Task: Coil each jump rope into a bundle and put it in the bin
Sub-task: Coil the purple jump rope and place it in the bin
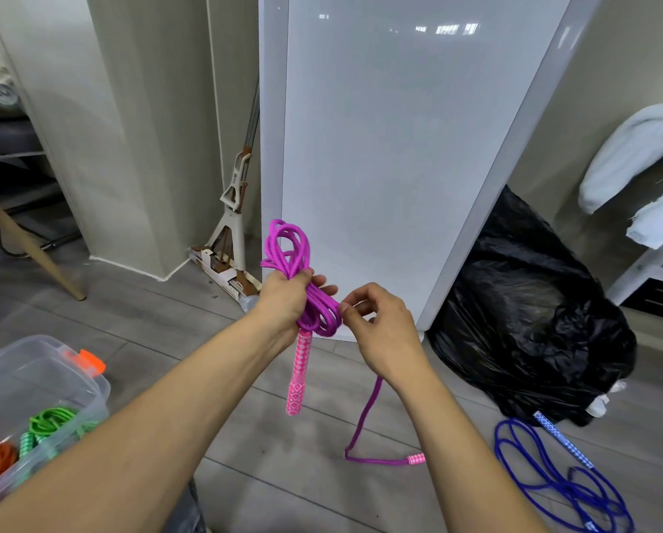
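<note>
Purple rope (289, 250) sits mid-frame, half coiled, with the left grip (283, 302) closed round the loops and the right grip (380, 332) pinching its loose end, which I think next needs winding on before the bundle goes in the bin (91, 394) at lower left.

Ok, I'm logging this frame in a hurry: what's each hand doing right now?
Left hand: grips the coiled purple jump rope.
Right hand: fingers curled, pinching the same rope beside the coil.
</note>
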### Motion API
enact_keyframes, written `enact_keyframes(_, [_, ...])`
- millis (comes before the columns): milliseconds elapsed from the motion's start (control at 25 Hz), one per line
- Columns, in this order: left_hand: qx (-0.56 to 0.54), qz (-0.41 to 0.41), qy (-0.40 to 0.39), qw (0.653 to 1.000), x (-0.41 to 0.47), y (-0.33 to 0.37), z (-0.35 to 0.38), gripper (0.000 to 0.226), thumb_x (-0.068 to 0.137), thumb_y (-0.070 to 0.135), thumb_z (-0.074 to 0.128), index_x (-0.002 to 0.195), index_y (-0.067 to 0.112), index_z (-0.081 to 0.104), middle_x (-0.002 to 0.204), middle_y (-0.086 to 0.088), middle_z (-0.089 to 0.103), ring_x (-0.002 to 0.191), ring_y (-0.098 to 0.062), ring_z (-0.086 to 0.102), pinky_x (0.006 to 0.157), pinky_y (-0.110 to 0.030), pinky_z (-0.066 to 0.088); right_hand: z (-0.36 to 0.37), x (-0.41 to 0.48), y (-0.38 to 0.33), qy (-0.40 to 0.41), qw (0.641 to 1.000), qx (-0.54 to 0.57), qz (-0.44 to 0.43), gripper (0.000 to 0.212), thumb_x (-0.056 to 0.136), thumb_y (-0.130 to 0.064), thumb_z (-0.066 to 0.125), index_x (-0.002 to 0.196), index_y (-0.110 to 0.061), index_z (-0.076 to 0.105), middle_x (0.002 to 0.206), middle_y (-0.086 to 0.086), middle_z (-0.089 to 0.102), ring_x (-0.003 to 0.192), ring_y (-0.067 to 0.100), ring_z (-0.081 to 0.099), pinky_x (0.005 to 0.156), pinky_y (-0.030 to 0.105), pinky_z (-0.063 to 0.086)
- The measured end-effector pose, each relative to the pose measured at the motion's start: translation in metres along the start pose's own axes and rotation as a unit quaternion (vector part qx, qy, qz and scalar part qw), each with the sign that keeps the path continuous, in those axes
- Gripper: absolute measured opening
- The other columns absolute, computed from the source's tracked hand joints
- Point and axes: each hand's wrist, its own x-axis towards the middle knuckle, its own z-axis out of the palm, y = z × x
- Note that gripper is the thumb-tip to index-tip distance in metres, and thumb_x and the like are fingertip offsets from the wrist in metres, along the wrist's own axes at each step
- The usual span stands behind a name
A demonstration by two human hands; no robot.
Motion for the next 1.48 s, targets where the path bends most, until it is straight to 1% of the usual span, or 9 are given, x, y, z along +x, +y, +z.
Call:
enact_keyframes(160, [-0.066,0.013,0.014,0.998,0.008,0.007,-0.006,0.018,0.103,0.003,0.041,0.086,0.006,0.046,0.066,-0.006,0.048,0.044,-0.016,0.056,0.056,-0.036,0.058,-0.006,-0.002,-0.002,-0.04,0.999,0.023,-0.005,0.008,0.092,-0.034,0.07,0.086,-0.028,0.069,0.077,-0.003,0.072,0.078,0.013,0.068,0.067,0.03,0.052])
enact_keyframes(360, [-0.084,-0.006,0.037,0.996,0.011,0.013,-0.011,0.012,0.102,0.008,0.043,0.091,0.011,0.047,0.06,0.0,0.044,0.043,-0.012,0.041,0.043,-0.021,0.04,-0.012,-0.004,-0.004,-0.143,0.989,0.021,-0.022,0.008,0.096,-0.03,0.066,0.096,-0.03,0.074,0.073,-0.001,0.074,0.054,-0.001,0.054,0.063,0.021,0.04])
enact_keyframes(560, [0.189,0.17,0.108,0.961,0.029,0.02,-0.033,0.014,0.096,0.017,0.043,0.103,0.007,0.05,0.067,-0.005,0.05,0.052,-0.023,0.046,0.052,-0.036,0.05,-0.028,-0.004,0.007,-0.245,0.967,-0.059,0.045,0.022,0.098,-0.037,0.061,0.093,-0.022,0.076,0.062,-0.004,0.067,0.048,0.012,0.043,0.053,0.023,0.039])
enact_keyframes(720, [0.363,0.258,0.126,0.886,0.026,0.026,-0.037,0.016,0.098,0.017,0.042,0.109,0.009,0.051,0.08,-0.006,0.056,0.07,-0.029,0.053,0.065,-0.038,0.046,-0.039,0.002,0.018,-0.136,0.978,-0.137,0.077,0.036,0.093,-0.049,0.064,0.076,-0.018,0.071,0.062,-0.003,0.058,0.053,0.015,0.048,0.054,0.025,0.039])
enact_keyframes(840, [0.42,0.239,0.052,0.874,0.02,0.02,-0.03,0.016,0.097,0.015,0.041,0.11,0.01,0.05,0.08,-0.007,0.059,0.066,-0.029,0.055,0.063,-0.04,0.051,-0.038,0.005,0.015,-0.026,0.989,-0.146,0.016,0.03,0.099,-0.042,0.057,0.081,-0.02,0.069,0.069,-0.009,0.057,0.063,0.008,0.051,0.056,0.025,0.037])
enact_keyframes(1040, [0.413,0.179,-0.098,0.887,-0.003,0.011,-0.016,0.019,0.103,0.024,0.042,0.121,0.02,0.048,0.086,0.006,0.072,0.058,-0.021,0.05,0.05,-0.03,0.046,-0.03,0.002,0.005,-0.074,0.996,-0.057,-0.015,0.026,0.105,-0.023,0.047,0.096,-0.015,0.071,0.056,-0.016,0.052,0.05,-0.007,0.049,0.05,0.013,0.033])
enact_keyframes(1160, [0.411,0.184,-0.152,0.88,-0.014,0.008,-0.008,0.022,0.103,0.024,0.044,0.124,0.025,0.047,0.094,0.011,0.074,0.07,-0.015,0.061,0.065,-0.034,0.054,-0.029,0.003,0.006,-0.09,0.995,-0.041,-0.021,0.025,0.105,-0.024,0.046,0.099,-0.016,0.069,0.051,-0.03,0.053,0.049,-0.008,0.05,0.054,0.016,0.03])
enact_keyframes(1320, [0.402,0.198,-0.215,0.868,-0.019,-0.002,-0.004,0.011,0.102,0.021,0.049,0.102,0.031,0.055,0.088,0.007,0.066,0.085,-0.014,0.064,0.085,-0.039,0.055,-0.027,0.001,0.003,-0.11,0.993,-0.009,-0.033,0.023,0.106,-0.023,0.047,0.093,-0.02,0.065,0.05,-0.03,0.054,0.047,-0.01,0.051,0.051,0.009,0.033])
enact_keyframes(1480, [0.427,0.197,-0.247,0.848,-0.022,-0.001,-0.004,0.021,0.1,0.014,0.05,0.091,0.032,0.054,0.079,0.01,0.062,0.074,0.002,0.06,0.069,-0.013,0.047,-0.026,0.001,0.007,-0.093,0.995,-0.003,-0.024,0.025,0.104,-0.03,0.051,0.085,-0.024,0.067,0.052,-0.011,0.058,0.043,0.0,0.049,0.054,0.022,0.039])
